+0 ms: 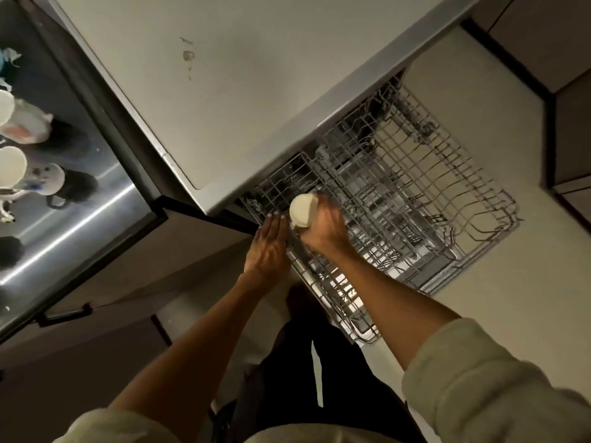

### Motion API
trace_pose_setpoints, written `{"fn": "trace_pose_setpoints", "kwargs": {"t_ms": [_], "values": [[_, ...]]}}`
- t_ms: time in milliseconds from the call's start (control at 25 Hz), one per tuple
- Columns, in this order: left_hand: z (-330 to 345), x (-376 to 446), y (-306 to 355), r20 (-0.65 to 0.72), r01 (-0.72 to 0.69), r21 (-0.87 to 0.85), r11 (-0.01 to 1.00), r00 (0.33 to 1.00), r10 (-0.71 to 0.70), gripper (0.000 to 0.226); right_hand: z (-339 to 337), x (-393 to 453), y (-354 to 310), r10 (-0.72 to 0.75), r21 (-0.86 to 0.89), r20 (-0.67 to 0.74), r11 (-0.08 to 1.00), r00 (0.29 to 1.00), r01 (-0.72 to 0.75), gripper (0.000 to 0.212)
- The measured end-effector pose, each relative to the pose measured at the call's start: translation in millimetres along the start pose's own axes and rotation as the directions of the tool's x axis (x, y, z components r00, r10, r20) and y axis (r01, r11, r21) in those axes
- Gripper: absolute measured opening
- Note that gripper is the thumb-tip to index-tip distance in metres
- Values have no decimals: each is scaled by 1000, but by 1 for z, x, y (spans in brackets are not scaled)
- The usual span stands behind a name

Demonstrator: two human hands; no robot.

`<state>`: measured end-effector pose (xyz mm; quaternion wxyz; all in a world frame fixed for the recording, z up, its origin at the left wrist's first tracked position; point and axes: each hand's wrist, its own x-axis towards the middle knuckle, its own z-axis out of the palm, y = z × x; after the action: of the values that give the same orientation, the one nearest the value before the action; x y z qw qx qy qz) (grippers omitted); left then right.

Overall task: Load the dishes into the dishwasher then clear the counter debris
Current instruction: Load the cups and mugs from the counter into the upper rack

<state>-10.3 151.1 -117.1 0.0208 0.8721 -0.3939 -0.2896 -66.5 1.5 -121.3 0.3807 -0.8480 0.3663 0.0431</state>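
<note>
The cup (302, 212), cream-coloured and blurred, sits in the right hand (323, 231), whose fingers curl round it from the side, holding it over the near left corner of the upper dishwasher rack (415, 187). Whether the cup touches the wires I cannot tell. The left hand (268, 247) lies just beside it, fingers straight and together, fingertips near the rack's left edge and the dark frame of the dishwasher opening; it holds nothing. The wire rack is pulled out from under the pale tabletop (240, 75), and a lower rack (345, 302) shows beneath it, nearer the person. Both forearms are bare, with light sleeves (479, 378) pushed up toward the elbows, and dark trousers (319, 378) show between them. The tabletop carries a small smear (188, 55) near its middle. To the left a steel sink (80, 219) holds several dishes: two pale round dishes (11, 166) at the picture's edge, with dark items (76, 183) beside them, too dim to name. The floor (495, 298) under the racks is pale.
</note>
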Motion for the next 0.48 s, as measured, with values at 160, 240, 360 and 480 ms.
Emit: {"fn": "trace_pose_setpoints", "kwargs": {"t_ms": [160, 240, 360, 480], "values": [[10, 13, -14, -17, 79, -2, 997, 997, -79, 78, 35, 37, 2, 28, -24, 7, 999, 1000, -28, 92], [18, 15, -18, -84, 73, -24, 997, 994, -74, 75, 54, 48, 1, -6, -26, 0, 1000, 1000, 6, 91], [32, 12, -25, -188, 68, -27, 997, 980, -72, 71, 75, 59, -1, -73, 20, -49, 997, 996, 74, 87], [40, 9, -32, -239, 60, -52, 997, 968, -71, 69, 90, 68, -7, -116, 32, -101, 992, 988, 120, 79]]}}
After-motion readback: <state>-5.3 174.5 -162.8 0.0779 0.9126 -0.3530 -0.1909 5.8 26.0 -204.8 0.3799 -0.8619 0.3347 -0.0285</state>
